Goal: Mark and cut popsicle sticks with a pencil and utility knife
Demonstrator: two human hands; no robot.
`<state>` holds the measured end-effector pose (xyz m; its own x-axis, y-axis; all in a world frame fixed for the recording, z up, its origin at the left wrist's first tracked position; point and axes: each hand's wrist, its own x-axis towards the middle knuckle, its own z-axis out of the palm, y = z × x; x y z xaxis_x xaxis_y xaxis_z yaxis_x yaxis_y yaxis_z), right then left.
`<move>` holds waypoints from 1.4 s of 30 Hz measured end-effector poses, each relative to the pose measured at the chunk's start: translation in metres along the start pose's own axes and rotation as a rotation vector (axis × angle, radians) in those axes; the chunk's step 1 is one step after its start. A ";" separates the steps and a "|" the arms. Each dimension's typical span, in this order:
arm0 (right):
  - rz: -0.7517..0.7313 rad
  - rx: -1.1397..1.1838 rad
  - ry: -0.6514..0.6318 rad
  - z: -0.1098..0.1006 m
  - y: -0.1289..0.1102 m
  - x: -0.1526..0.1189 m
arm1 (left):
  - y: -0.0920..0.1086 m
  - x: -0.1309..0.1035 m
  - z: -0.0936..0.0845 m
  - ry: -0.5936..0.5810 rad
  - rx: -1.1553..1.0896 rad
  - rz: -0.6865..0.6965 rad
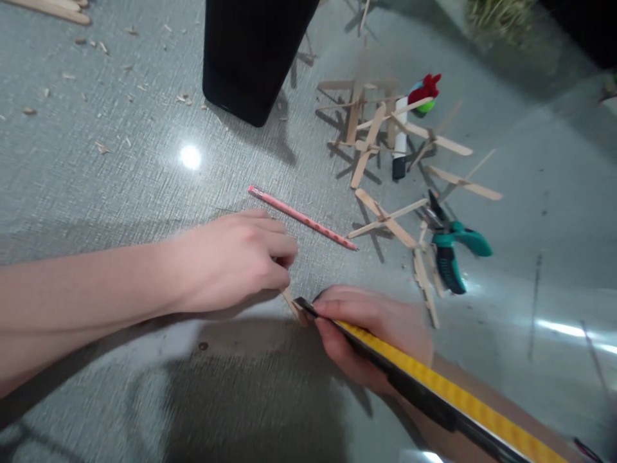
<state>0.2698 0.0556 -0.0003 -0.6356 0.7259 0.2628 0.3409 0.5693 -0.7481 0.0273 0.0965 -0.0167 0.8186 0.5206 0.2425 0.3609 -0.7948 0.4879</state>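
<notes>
My left hand is closed on a thin wooden craft stick, whose free end sticks out below the thumb. From the right, my right hand grips a yellow and black utility knife. Its blade tip lies against or just over the stick near the free end; I cannot tell whether it cuts in. Just beyond my left hand a pink pencil lies slantwise on the grey table.
Several crossed stick pieces lie at the upper right, near teal-handled pliers, a white marker and a small red object. A black phone-like slab is at the top. Wood chips and loose sticks lie upper left.
</notes>
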 end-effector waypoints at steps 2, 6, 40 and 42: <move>-0.011 -0.002 0.000 0.002 0.000 0.001 | 0.001 0.001 0.000 -0.014 -0.023 -0.024; 0.000 -0.005 0.019 0.005 0.003 0.002 | 0.000 0.002 0.000 -0.001 -0.054 -0.042; -0.020 0.109 -0.239 -0.003 0.001 -0.002 | -0.001 0.016 -0.002 -0.113 -0.213 -0.174; 0.035 0.134 -0.263 -0.001 0.004 -0.007 | -0.001 0.016 -0.002 -0.112 -0.210 -0.166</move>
<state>0.2766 0.0533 -0.0041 -0.7890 0.6090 0.0816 0.2820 0.4769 -0.8325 0.0396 0.1064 -0.0119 0.8045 0.5912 0.0569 0.4030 -0.6136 0.6790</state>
